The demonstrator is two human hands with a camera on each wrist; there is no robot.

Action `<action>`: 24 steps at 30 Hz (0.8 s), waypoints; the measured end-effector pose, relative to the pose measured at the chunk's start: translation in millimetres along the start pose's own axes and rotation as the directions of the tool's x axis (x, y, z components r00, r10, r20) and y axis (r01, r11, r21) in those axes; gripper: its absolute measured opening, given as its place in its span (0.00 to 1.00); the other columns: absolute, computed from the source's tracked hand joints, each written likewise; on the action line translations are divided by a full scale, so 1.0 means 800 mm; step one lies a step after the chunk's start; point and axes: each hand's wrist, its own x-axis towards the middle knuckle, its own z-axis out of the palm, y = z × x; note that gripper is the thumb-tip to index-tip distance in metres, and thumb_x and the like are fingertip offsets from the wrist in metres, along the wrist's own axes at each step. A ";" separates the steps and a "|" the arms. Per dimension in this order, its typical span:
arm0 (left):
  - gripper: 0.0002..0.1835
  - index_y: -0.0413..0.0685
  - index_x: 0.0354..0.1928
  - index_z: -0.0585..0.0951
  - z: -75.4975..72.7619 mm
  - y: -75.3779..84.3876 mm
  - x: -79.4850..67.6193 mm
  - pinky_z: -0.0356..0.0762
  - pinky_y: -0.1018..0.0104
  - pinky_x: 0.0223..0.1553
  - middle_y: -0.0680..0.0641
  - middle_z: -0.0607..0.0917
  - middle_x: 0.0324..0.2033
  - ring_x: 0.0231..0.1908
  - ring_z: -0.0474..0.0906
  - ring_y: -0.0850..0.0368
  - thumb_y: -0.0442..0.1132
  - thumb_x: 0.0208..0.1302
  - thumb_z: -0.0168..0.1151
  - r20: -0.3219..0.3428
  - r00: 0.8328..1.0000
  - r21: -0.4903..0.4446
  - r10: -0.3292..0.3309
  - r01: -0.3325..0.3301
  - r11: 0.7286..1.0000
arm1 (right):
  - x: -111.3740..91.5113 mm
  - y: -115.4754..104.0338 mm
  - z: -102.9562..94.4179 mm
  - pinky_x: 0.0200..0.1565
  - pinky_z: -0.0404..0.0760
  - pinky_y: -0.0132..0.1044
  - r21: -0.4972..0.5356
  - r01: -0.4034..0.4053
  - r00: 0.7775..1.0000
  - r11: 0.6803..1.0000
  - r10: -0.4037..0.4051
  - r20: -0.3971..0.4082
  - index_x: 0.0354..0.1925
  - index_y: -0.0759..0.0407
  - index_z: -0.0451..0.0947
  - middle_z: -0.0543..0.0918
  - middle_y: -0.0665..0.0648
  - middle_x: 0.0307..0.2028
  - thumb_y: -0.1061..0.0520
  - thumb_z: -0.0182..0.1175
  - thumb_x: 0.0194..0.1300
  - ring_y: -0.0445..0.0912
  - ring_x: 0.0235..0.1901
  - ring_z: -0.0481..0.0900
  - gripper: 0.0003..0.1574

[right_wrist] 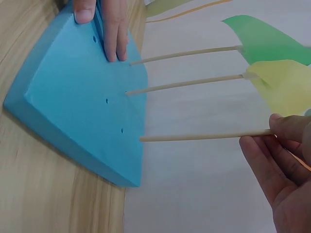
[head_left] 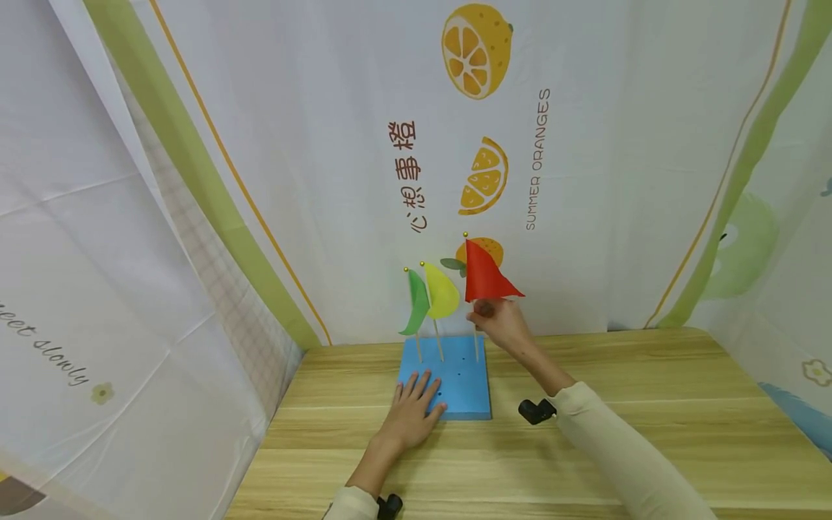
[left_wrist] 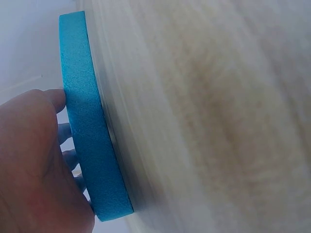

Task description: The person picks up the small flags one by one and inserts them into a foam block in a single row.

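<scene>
A blue foam board (head_left: 469,396) with several small holes lies on the table. My left hand (head_left: 408,415) rests on its near left part, fingers spread. In the left wrist view the thumb and fingertips touch the upper face, past the board's side (left_wrist: 90,121). My right hand (head_left: 505,325) pinches the thin wooden stick (right_wrist: 204,137) of a red flag (head_left: 484,276), just below the cloth. The stick's lower end meets the board at its far right; whether it sits in a hole I cannot tell. A green flag (head_left: 418,302) and a yellow flag (head_left: 443,292) stand on sticks at the far left.
Wood-grain table (head_left: 604,448) extends on both sides of the board. A white curtain (head_left: 325,144) with orange prints hangs close behind the flags. Black wrist mounts (head_left: 536,411) sit by both sleeves.
</scene>
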 end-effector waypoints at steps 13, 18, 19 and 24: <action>0.34 0.47 0.82 0.66 0.001 -0.001 0.000 0.49 0.30 0.82 0.38 0.60 0.84 0.83 0.51 0.33 0.57 0.85 0.48 0.013 1.000 -0.002 -0.006 0.006 1.000 | 0.005 0.000 0.023 0.41 0.93 0.46 -0.018 0.030 0.999 0.999 -0.030 -0.014 0.39 0.64 0.80 0.85 0.61 0.32 0.63 0.73 0.68 0.50 0.31 0.88 0.09; 0.34 0.47 0.82 0.66 0.000 0.000 0.000 0.49 0.30 0.81 0.39 0.60 0.84 0.83 0.51 0.33 0.57 0.85 0.49 0.013 1.000 -0.003 -0.008 0.008 1.000 | 0.009 0.001 0.031 0.41 0.93 0.45 -0.048 0.025 0.999 0.999 -0.026 -0.025 0.37 0.63 0.81 0.87 0.60 0.32 0.62 0.74 0.67 0.51 0.31 0.89 0.09; 0.34 0.47 0.82 0.66 -0.001 0.000 0.000 0.49 0.30 0.81 0.39 0.60 0.84 0.83 0.51 0.33 0.57 0.85 0.49 0.013 1.000 -0.002 -0.009 0.009 1.000 | 0.010 0.002 0.033 0.40 0.93 0.45 -0.054 0.025 0.999 0.998 -0.027 -0.029 0.37 0.63 0.81 0.87 0.60 0.32 0.62 0.74 0.67 0.51 0.31 0.89 0.10; 0.34 0.48 0.82 0.66 -0.001 0.000 0.001 0.49 0.30 0.81 0.39 0.60 0.84 0.84 0.51 0.33 0.57 0.85 0.48 0.017 1.000 0.002 -0.009 0.009 1.000 | 0.011 0.003 0.040 0.39 0.93 0.46 -0.077 0.046 0.998 0.996 -0.049 -0.038 0.34 0.63 0.80 0.88 0.61 0.31 0.62 0.75 0.66 0.52 0.30 0.89 0.11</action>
